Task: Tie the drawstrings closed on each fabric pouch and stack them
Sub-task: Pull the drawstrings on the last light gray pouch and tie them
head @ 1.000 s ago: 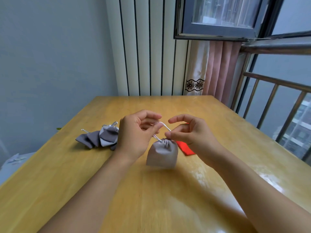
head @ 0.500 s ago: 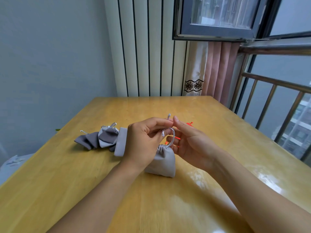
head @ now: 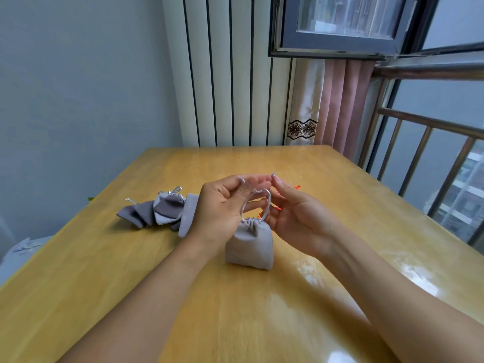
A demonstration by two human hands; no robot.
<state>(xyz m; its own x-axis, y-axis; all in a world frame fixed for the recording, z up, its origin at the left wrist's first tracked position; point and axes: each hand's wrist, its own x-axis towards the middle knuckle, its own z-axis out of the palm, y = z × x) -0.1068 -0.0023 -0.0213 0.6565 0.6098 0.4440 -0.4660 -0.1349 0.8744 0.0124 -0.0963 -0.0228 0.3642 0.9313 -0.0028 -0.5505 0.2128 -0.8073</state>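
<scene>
Your left hand [head: 222, 205] and right hand [head: 296, 218] each pinch a drawstring [head: 267, 205] end. Grey pouch [head: 250, 244] looks soft, light; cord likely slippery, so grip near the knotted tips.

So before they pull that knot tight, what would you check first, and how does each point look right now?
1. Pouch mouth gathered shut: ok. The light grey pouch is cinched at the top.
2. Pouch resting steadily on the table: ok.
3. Cord forms a loop to tie: ok. The drawstring arcs above the pouch mouth.
4. Left hand holds one cord end: ok, a bead tip shows at its fingers.
5. Right hand holds the other end: cannot tell. A bead shows at its fingertips, but the grip is unclear.
6. Room beside the pile of grey pouches to stack this one: ok.
</scene>
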